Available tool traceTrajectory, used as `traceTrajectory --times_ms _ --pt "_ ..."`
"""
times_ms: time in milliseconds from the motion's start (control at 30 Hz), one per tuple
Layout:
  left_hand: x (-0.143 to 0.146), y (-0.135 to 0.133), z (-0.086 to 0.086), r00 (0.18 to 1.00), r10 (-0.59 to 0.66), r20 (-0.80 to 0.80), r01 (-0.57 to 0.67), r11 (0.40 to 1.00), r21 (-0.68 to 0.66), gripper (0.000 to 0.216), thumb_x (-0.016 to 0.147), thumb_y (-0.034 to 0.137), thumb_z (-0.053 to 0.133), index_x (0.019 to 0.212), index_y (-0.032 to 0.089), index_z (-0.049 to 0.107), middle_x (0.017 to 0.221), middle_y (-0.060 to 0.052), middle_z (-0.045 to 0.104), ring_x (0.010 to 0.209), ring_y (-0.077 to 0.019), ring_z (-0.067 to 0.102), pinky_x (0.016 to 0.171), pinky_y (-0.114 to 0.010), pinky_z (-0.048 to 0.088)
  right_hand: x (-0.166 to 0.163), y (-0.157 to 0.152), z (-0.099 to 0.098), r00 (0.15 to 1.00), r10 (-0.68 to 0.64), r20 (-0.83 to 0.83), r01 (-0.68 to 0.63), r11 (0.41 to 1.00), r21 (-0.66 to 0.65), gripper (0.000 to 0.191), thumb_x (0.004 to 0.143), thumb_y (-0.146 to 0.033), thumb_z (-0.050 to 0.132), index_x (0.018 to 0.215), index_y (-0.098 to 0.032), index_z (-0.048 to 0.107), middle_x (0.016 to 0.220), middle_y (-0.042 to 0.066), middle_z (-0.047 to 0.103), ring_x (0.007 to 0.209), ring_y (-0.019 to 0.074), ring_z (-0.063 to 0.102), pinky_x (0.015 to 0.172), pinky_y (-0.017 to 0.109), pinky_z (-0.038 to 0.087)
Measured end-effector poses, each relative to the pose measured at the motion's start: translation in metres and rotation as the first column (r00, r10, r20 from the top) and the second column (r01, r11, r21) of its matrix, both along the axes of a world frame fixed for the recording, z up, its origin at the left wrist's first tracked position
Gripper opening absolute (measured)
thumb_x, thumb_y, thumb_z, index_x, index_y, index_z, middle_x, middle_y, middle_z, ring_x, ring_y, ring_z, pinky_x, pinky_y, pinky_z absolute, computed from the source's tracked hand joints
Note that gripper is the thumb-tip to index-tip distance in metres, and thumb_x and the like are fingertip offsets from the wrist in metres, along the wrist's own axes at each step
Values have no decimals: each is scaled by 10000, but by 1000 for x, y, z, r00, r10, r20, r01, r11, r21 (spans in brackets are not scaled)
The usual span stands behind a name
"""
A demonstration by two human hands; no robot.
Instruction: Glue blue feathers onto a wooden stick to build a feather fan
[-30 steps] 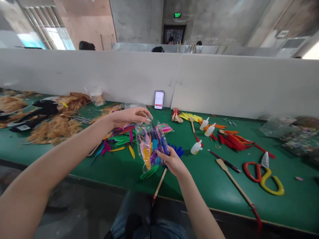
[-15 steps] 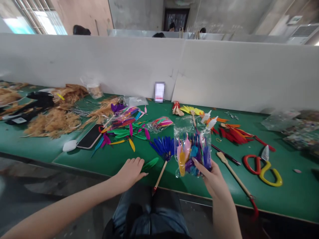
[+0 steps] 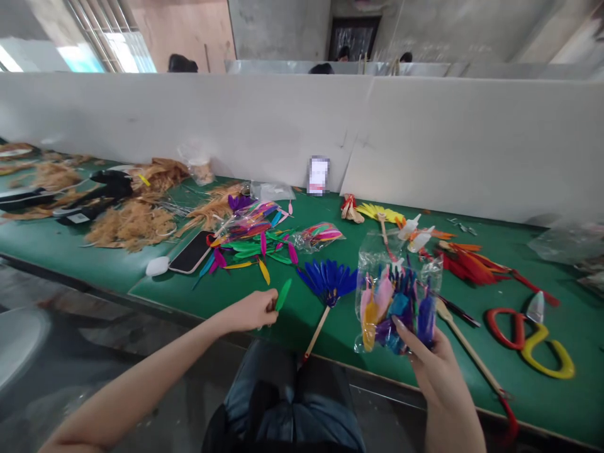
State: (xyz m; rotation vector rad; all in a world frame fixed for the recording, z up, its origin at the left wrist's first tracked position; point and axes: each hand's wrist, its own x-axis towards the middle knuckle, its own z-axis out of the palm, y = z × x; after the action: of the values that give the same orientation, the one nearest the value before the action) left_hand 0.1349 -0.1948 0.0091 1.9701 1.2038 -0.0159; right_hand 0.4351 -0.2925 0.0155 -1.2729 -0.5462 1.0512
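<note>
My left hand (image 3: 252, 310) is closed in a pinch on a single green feather (image 3: 283, 294), lifted just above the green table (image 3: 151, 286) near its front edge. My right hand (image 3: 427, 355) grips a clear plastic bag of mixed coloured feathers (image 3: 394, 296), held upright over the table. Between the hands lies a blue feather fan on a wooden stick (image 3: 328, 280).
A pile of loose coloured feathers (image 3: 255, 242) and a phone (image 3: 191, 251) lie behind my left hand. Small glue bottles (image 3: 415, 231), red and orange feathers (image 3: 472, 264), a wooden stick (image 3: 472, 346) and red and yellow scissors (image 3: 533, 336) lie to the right. A white partition (image 3: 283, 126) backs the table.
My left hand came down from the bag to the table, then pinched up the green feather. My right hand carried the bag to the right.
</note>
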Motion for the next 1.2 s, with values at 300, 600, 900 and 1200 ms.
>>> traceTrajectory --times_ms 300,600,900,1200 --pt "11 -4 33 750 370 549 -159 906 -393 261 830 391 567 865 171 432 753 -34 638 485 -65 504 382 -162 318 -10 -7 -6 994 -1 -113 -7 997 -76 304 488 -321 883 725 -208 730 676 1 699 529 121 572 440 207 431" --pt "27 -22 62 555 411 723 -225 911 -345 266 893 372 544 966 197 357 733 -58 706 536 -143 660 315 -137 344 -9 -11 -19 999 12 -34 -15 996 -89 295 530 -355 854 750 -220 709 732 24 726 578 180 635 463 256 466" --pt "28 -20 59 534 442 721 -229 896 -380 316 906 431 512 955 224 278 715 -46 707 562 -177 690 361 -162 428 -7 -11 -21 998 -19 -62 10 991 -135 300 512 -304 868 758 -208 725 667 7 701 490 126 579 382 202 412" --pt "14 19 38 445 576 686 -535 785 -312 293 897 416 501 912 231 274 683 -19 691 517 -177 663 345 -182 397 2 -15 -29 998 8 -60 -18 987 -162 315 552 -331 852 808 -211 715 753 13 734 631 187 666 517 243 524"
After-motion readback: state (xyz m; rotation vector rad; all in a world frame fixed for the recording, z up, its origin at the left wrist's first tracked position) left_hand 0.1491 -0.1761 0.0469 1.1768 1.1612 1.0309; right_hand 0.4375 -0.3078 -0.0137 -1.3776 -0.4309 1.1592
